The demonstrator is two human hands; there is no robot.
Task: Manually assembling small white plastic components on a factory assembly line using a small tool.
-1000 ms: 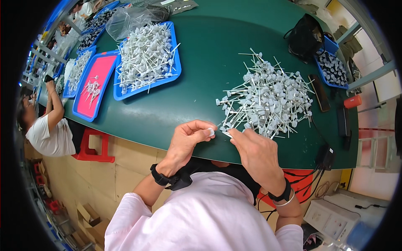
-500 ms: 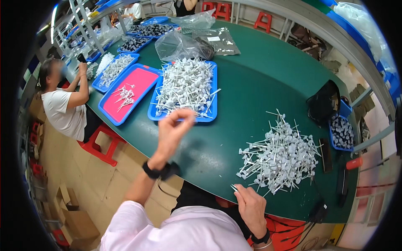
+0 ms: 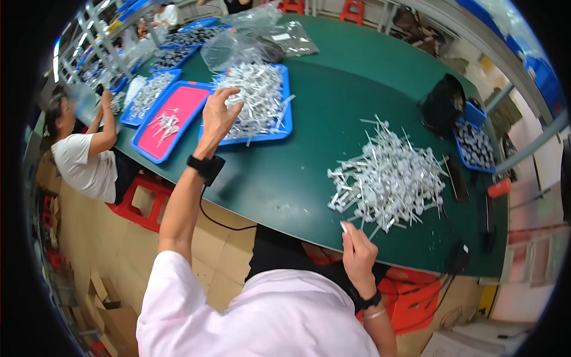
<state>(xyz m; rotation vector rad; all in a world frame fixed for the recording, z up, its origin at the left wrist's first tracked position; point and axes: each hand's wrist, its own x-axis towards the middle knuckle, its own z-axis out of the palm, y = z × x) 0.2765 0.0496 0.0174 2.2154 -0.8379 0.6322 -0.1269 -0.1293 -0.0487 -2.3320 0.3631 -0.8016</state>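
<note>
My left hand [image 3: 217, 118] reaches over the near left edge of a blue tray [image 3: 288, 122] heaped with white parts [image 3: 256, 89] that have small heads and thin stems. Its thumb and forefinger curve apart, and nothing shows between them. Near the table's front edge, my right hand [image 3: 359, 257] pinches a small white piece [image 3: 344, 227], mostly hidden by the fingers. Just beyond that hand, a loose pile of similar stemmed parts [image 3: 389, 178] lies on the green table [image 3: 297, 202].
A pink-bottomed blue tray [image 3: 156, 122] holds several stemmed parts. Clear bags [image 3: 238, 50] lie behind the trays. At right are a black bag [image 3: 443, 107], a tray of dark-and-white parts [image 3: 476, 146] and a red cylinder [image 3: 499, 188]. A co-worker [image 3: 86, 149] sits at left.
My left hand has moved up and left, from the heaped tray's front edge to over its left side, and its fingers have spread. The right hand still pinches near the pile. The view has shifted.
</note>
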